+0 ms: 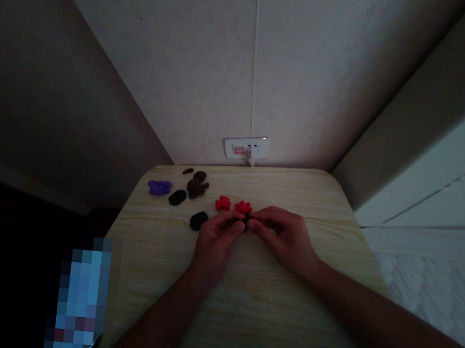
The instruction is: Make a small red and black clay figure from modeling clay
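Note:
A small black piece of what looks like modelling clay (246, 218) is pinched between the fingertips of both hands, which meet over the middle of the table. My left hand (217, 241) is closed on it from the left, and my right hand (286, 236) from the right. Fingers cover most of the piece. Just beyond the fingertips lie two red clay pieces, one lumpy (223, 203) and one with a frilled, lobed edge (243, 206). Beside my left hand rests a round black clay lump (199, 221).
Another black lump (177, 197), several brown clay pieces (196, 188) and a purple clay lump (159, 188) lie at the back left of the wooden table (297, 189). Behind it, a wall socket (246, 148) holds a white plug. A blurred-out bright patch (87, 291) is at lower left.

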### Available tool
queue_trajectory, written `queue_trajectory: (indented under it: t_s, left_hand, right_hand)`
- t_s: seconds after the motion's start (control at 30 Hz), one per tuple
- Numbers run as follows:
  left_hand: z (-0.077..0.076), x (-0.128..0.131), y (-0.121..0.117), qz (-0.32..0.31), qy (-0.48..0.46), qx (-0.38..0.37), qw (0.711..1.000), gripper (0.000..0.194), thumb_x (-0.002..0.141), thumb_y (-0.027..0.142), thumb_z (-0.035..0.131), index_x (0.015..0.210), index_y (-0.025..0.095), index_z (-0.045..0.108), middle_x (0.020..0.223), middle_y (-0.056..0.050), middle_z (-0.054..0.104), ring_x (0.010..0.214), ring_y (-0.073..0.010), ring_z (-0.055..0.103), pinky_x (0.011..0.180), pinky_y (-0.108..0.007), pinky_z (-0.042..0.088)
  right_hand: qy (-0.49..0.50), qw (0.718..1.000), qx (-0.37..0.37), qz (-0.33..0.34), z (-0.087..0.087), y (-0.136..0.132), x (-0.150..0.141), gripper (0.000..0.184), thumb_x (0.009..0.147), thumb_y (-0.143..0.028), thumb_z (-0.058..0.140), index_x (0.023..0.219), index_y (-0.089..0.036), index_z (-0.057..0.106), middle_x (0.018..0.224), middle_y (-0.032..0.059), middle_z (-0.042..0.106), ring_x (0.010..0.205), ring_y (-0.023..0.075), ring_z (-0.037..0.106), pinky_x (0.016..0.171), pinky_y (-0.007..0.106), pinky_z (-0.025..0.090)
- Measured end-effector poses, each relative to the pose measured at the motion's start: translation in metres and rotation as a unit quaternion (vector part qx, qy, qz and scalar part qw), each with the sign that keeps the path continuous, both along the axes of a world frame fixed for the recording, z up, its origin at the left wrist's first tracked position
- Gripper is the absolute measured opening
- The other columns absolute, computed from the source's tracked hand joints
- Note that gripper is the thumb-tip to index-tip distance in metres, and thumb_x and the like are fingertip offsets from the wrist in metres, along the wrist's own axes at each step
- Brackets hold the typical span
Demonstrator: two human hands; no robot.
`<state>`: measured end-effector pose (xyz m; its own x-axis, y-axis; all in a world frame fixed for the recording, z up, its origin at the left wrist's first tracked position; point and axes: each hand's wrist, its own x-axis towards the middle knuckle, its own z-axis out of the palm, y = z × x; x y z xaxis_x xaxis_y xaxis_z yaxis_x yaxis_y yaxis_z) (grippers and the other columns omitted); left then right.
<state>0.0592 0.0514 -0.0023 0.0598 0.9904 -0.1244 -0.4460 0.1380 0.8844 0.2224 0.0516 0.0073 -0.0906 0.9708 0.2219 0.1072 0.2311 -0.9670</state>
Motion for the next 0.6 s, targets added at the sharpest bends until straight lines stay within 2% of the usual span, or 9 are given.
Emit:
queue_trajectory:
  t_s: [0.13, 0.27, 0.4, 0.6]
  left_hand:
    - [-0.005, -0.004, 0.0, 0.005, 0.042, 0.01, 0.999, 0.019, 0.071, 0.024, 0.088, 0.086, 0.019, 0.078, 0.088, -0.004, 0.078, 0.084, -0.0171, 0.071, 0.084, -0.031, 0.056]
    - [-0.006, -0.008, -0.001, -0.007, 0.05, 0.019, 0.999, 0.021, 0.071, 0.023, 0.087, 0.09, 0.02, 0.079, 0.094, -0.006, 0.079, 0.089, -0.0192, 0.073, 0.085, -0.031, 0.056]
    - [0.0, -0.008, -0.002, -0.02, 0.013, -0.002, 1.0, 0.026, 0.069, 0.023, 0.088, 0.093, 0.02, 0.08, 0.095, -0.006, 0.08, 0.085, -0.0175, 0.073, 0.08, -0.029, 0.055]
    - [0.004, -0.003, 0.0, 0.004, -0.005, 0.007, 1.0, 0.021, 0.072, 0.026, 0.088, 0.091, 0.022, 0.08, 0.095, -0.006, 0.081, 0.09, -0.0181, 0.074, 0.087, -0.032, 0.055]
  right_hand:
    - [0.059, 0.997, -0.03, 0.03, -0.006, 0.002, -0.002, 0.031, 0.075, -0.046, 0.087, 0.093, -0.022, 0.078, 0.094, 0.007, 0.077, 0.085, 0.022, 0.073, 0.081, 0.036, 0.062]
    - [0.098, 0.991, -0.069, 0.052, -0.006, 0.003, -0.003, 0.033, 0.07, -0.043, 0.091, 0.088, -0.021, 0.073, 0.09, 0.0041, 0.075, 0.083, 0.0201, 0.071, 0.082, 0.035, 0.06]
    - [0.11, 0.986, -0.091, 0.083, 0.0, 0.003, -0.003, 0.029, 0.075, -0.04, 0.088, 0.087, -0.02, 0.07, 0.085, 0.0027, 0.073, 0.08, 0.0185, 0.07, 0.079, 0.033, 0.058]
    - [0.075, 0.995, -0.059, 0.024, 0.002, 0.006, 0.001, 0.025, 0.079, -0.04, 0.084, 0.088, -0.02, 0.072, 0.083, 0.0039, 0.075, 0.076, 0.0189, 0.07, 0.073, 0.032, 0.057]
